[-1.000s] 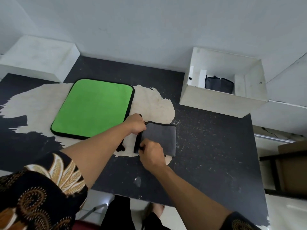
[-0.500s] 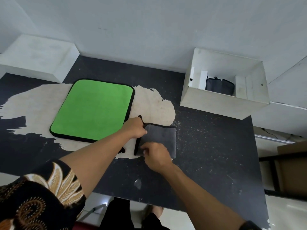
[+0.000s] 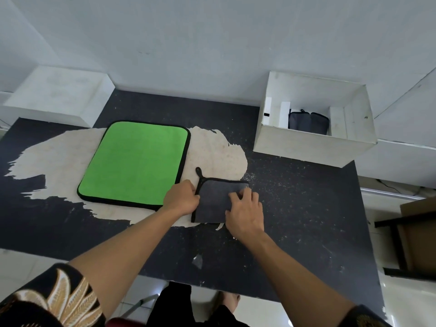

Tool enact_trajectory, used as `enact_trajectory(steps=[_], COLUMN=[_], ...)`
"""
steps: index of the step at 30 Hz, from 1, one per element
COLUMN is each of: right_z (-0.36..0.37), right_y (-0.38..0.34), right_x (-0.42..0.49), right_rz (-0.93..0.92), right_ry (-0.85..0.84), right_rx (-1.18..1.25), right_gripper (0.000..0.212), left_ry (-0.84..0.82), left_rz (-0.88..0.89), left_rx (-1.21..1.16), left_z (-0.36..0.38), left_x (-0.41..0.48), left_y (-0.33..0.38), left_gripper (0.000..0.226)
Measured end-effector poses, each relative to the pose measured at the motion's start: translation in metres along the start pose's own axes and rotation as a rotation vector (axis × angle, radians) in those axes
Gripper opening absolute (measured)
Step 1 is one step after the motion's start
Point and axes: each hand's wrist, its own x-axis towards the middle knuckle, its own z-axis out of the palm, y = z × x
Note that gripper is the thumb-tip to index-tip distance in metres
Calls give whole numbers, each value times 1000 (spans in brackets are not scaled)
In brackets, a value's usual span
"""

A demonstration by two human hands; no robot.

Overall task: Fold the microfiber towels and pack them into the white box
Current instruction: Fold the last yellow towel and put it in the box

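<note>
We see a black table (image 3: 306, 220) filling the middle of the frame, with a worn beige patch left of centre. The white box (image 3: 306, 147) stands at the upper right of the table, open side up. A green towel (image 3: 134, 161) lies flat and unfolded on the beige patch, left of centre.

The grey towel (image 3: 212, 199) lies folded at the centre of the frame, just beside the green towel's lower right corner and well apart from the white box. The right hand (image 3: 245, 213) rests flat on its right half, fingers spread and pressing down. The left hand (image 3: 181, 199) has curled fingers gripping the grey towel's left edge.

Folded grey towels (image 3: 306, 122) stand upright inside the white box. A black loop (image 3: 198, 171) projects from the grey towel's upper left corner.
</note>
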Motion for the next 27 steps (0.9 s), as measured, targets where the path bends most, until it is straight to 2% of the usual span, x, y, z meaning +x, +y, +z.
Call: enact_trajectory(steps=[3, 7, 9, 11, 13, 15, 16, 18, 20, 27], right_z=[5, 5, 5, 4, 4, 5, 7, 10, 12, 13], right_y=[-1, 1, 2, 3, 4, 5, 5, 5, 7, 9], right_x=[-2, -1, -2, -3, -4, -5, -5, -4, -5, -8], right_rz=[-7, -14, -28, -9, 47, 70, 70, 81, 93, 150], right_ry=[-36, -61, -55, 2, 71, 73, 54, 27, 26, -8], right_rx=[-24, -21, -11, 20, 26, 2, -10, -17, -23, 35], right_gripper=[47, 51, 50, 46, 42, 41, 42, 44, 43, 47], left_ry=[17, 7, 76, 225, 333, 262, 186, 66, 23, 60], left_rz=[-60, -98, -100, 25, 278, 457, 476, 418, 366, 289], left_rx=[-45, -19, 39, 166, 282, 369, 402, 440, 483, 481], left_z=[14, 21, 19, 21, 30, 43, 51, 66, 73, 68], left_x=[-10, -16, -19, -23, -28, -32, -32, -30, -29, -30], left_y=[-3, -5, -3, 0, 7, 15, 16, 12, 3, -9], left_gripper=[48, 47, 48, 56, 67, 72, 72, 72, 75, 89])
